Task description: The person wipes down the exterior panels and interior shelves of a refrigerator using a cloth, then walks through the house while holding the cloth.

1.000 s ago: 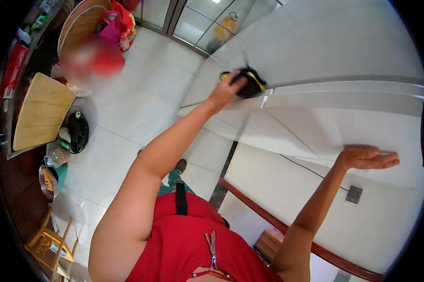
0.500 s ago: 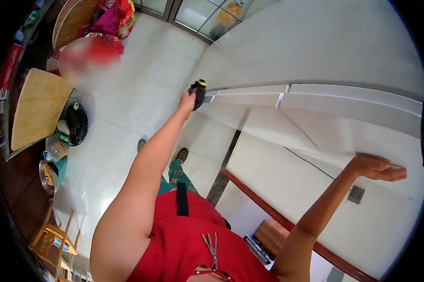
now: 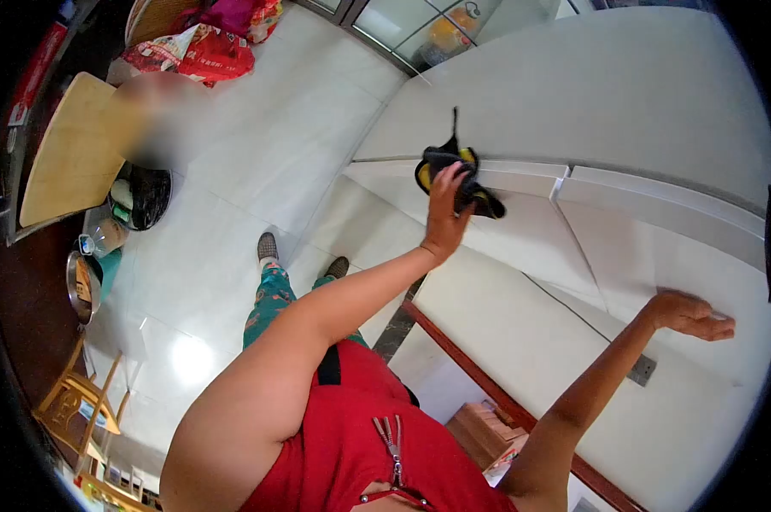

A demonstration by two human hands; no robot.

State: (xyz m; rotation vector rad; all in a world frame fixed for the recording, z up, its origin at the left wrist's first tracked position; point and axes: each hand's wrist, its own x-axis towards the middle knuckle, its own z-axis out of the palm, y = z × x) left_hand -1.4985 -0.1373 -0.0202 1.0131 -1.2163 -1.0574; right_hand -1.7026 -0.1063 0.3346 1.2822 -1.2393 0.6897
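My left hand (image 3: 450,209) is closed around a crumpled black-and-yellow cloth (image 3: 443,160). The cloth lies against the edge of a white door panel (image 3: 526,181), with loose corners hanging out on both sides of my fingers. Over on the right, my right hand (image 3: 691,316) is against a second white door panel (image 3: 633,222), its fingers stretched out and holding nothing. A large pale grey surface (image 3: 590,85) stretches beyond the panels' edges.
At left, a dark table (image 3: 27,316) holds a wooden board (image 3: 70,162); beside it are a bin with a black bag (image 3: 151,196), a metal bowl (image 3: 82,286) and a wooden chair (image 3: 82,405). Red bags (image 3: 206,55) lie at upper left. A wall socket (image 3: 642,370) sits at right.
My left hand has moved right along the panel edge with the cloth, which now spreads out more. My right hand stays nearly in place. The view has shifted slightly.
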